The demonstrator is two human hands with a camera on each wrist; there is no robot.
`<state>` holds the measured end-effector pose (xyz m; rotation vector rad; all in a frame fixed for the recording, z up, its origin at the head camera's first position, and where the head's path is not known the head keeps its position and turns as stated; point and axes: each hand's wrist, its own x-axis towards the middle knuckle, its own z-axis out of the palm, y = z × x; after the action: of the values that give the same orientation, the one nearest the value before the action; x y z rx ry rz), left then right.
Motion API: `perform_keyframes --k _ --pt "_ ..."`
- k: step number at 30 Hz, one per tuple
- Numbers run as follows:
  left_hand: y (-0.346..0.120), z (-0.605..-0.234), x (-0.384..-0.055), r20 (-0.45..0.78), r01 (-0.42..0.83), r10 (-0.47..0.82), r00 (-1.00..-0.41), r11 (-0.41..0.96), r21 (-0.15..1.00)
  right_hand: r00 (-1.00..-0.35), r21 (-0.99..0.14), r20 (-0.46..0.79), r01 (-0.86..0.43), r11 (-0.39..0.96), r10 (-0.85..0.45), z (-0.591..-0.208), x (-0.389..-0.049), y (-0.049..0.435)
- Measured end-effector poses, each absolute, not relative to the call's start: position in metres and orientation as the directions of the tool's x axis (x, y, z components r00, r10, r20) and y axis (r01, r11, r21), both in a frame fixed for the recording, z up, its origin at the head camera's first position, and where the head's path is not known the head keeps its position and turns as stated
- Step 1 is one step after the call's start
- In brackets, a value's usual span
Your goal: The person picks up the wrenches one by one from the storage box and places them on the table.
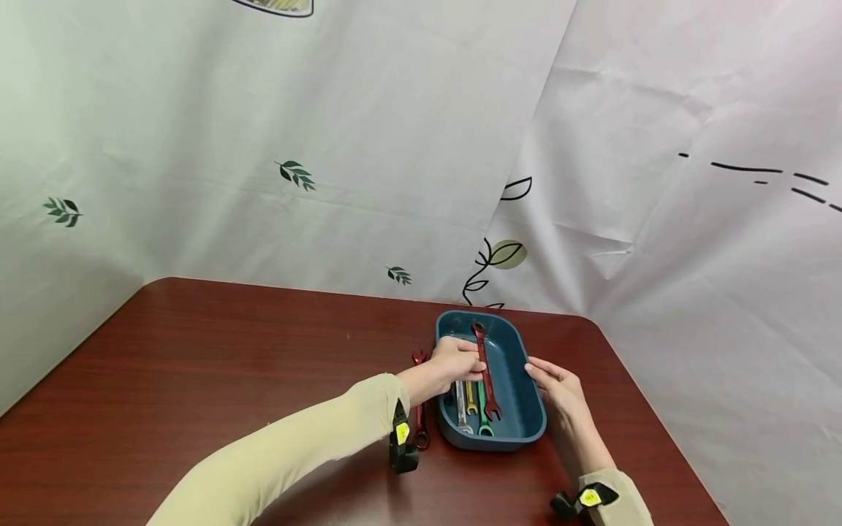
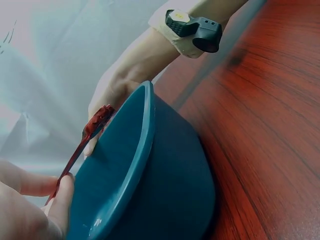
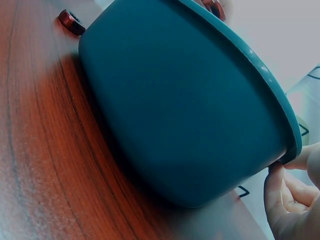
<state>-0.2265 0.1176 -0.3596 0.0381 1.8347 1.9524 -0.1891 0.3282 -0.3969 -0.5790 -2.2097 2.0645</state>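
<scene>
My left hand (image 1: 457,359) pinches a red combination wrench (image 1: 485,369) between thumb and fingers, over a blue rectangular bin (image 1: 521,409). In the left wrist view the same wrench (image 2: 75,156) slants above the bin's rim, its open end toward the far side. Inside the bin lie a silver wrench (image 1: 461,409), a yellow wrench (image 1: 471,398) and a green wrench (image 1: 483,413), side by side along the left. At the bin's right rim my right hand (image 1: 559,387) pinches the edge, as the right wrist view also shows, with thumb and fingers (image 3: 274,192) at the lip.
Another red wrench (image 1: 420,431) lies on the brown wooden table (image 1: 263,351), just left of the bin and partly behind my left wrist. A white patterned curtain (image 1: 342,146) hangs behind the table's back edge. Both wrists carry black camera straps.
</scene>
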Motion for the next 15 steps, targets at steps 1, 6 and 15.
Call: perform_keyframes --k 1,6,15 --pt "0.117 -0.36 -0.227 -0.287 -0.307 0.344 -0.894 -0.005 0.952 -0.927 -0.973 -0.206 0.227 0.033 0.313 -0.397 -0.189 0.328" --pt "0.113 -0.364 -0.228 -0.282 -0.305 0.347 -0.894 -0.01 0.952 -0.929 -0.973 -0.204 0.226 0.037 0.31 -0.396 -0.188 0.329" --pt "0.105 -0.365 -0.229 -0.256 -0.299 0.363 -0.896 -0.065 0.952 -0.929 -0.973 -0.212 0.23 0.023 0.303 -0.396 -0.188 0.329"
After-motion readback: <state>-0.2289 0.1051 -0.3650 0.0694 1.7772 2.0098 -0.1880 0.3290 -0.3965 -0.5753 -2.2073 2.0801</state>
